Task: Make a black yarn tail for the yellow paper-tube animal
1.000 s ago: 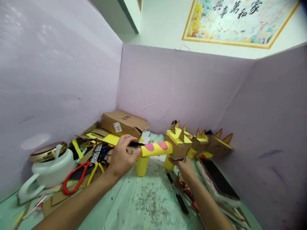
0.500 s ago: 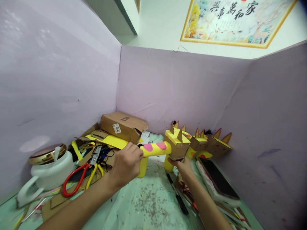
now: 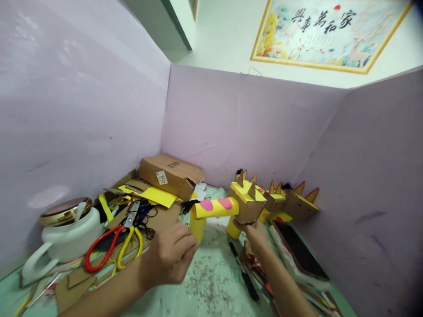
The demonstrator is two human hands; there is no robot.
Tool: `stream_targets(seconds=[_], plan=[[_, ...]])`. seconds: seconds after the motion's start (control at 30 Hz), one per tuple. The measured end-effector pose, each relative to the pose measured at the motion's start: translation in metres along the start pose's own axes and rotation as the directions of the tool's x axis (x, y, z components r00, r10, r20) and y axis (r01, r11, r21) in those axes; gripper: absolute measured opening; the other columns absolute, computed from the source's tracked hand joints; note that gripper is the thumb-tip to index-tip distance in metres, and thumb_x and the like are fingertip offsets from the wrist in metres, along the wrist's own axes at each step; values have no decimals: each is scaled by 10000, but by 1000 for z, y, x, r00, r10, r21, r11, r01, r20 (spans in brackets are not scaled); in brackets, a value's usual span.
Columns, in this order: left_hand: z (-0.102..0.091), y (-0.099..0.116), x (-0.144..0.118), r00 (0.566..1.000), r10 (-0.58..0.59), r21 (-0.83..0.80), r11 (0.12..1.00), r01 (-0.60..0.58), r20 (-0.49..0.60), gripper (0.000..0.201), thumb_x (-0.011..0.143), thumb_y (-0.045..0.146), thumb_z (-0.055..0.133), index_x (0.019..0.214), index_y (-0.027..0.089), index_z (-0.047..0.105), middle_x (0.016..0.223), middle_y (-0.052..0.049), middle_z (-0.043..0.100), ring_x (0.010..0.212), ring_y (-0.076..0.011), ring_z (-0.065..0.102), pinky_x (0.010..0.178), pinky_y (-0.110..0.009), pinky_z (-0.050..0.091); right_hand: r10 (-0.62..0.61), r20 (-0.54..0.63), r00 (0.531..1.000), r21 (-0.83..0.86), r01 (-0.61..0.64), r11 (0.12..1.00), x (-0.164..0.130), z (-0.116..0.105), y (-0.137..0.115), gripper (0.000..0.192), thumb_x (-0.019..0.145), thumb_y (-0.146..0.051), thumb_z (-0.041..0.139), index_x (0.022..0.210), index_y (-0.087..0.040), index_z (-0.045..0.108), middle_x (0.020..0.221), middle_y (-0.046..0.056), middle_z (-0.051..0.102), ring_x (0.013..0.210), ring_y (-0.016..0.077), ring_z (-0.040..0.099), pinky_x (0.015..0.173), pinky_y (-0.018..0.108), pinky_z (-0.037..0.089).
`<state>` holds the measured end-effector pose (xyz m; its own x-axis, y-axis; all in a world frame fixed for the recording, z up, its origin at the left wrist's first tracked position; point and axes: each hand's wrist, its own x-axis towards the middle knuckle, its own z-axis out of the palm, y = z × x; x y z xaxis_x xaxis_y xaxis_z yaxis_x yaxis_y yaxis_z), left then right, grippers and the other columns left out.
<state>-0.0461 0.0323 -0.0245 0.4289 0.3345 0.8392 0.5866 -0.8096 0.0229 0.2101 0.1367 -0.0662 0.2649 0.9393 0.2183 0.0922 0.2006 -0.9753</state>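
Within three lilac partitions (image 3: 251, 123), green table (image 3: 205, 290), crumb-strewn down its central strip, spotted yellow animal (image 3: 216, 208) at the far end, left hand (image 3: 175, 248) curled near one leg (image 3: 197, 228), contents hidden, right hand (image 3: 256, 232) gripping the head (image 3: 250, 210) from below, pen (image 3: 244, 271) edging the strip's right.

Bench (image 3: 167, 304) and surround: sundry contents

Left: white mug (image 3: 74, 237), handled, gold-rimmed lid (image 3: 64, 208) on top; red-handled scissors (image 3: 114, 243), lying near it. Rear: brown cardboard box (image 3: 173, 169), label marked 1043 — yellow sheet (image 3: 161, 197) just in front. Right: dark-screened phone (image 3: 300, 251); black pen (image 3: 249, 285), nearer the middle. Three sides: pale purple panels (image 3: 257, 119). Above: gold-framed picture (image 3: 307, 39), black characters — deer at its right.
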Motion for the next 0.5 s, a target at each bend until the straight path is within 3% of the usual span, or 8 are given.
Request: stream_targets(seconds=[0.1, 0.33, 0.5], plan=[[8, -1, -18, 1000, -21, -39, 999, 22, 13, 110, 789, 59, 507, 756, 145, 568, 626, -53, 564, 586, -168, 507, 522, -277, 363, -10, -22, 1000, 17, 11, 1000, 8, -7, -11, 329, 450, -244, 758, 749, -134, 674, 740, 65, 697, 746, 263, 608, 634, 347, 482], [23, -12, -35, 976, -216, -117, 969, 217, 25, 146, 813, 78, 464, 720, 155, 546, 626, -37, 576, 585, -147, 532, 543, -252, 373, -79, -117, 990, 113, 92, 989, 26, -27, -50, 419, 481, -266, 767, 862, -122, 665, 807, 68, 694, 751, 247, 622, 601, 324, 493], [32, -6, -40, 959, -278, -148, 948, 283, 52, 195, 805, 85, 440, 649, 161, 530, 581, -19, 564, 543, -126, 529, 514, -228, 367, -151, -195, 969, 141, 180, 973, 32, -20, -55, 430, 518, -316, 752, 887, -118, 656, 815, 76, 687, 750, 243, 627, 645, 350, 503]])
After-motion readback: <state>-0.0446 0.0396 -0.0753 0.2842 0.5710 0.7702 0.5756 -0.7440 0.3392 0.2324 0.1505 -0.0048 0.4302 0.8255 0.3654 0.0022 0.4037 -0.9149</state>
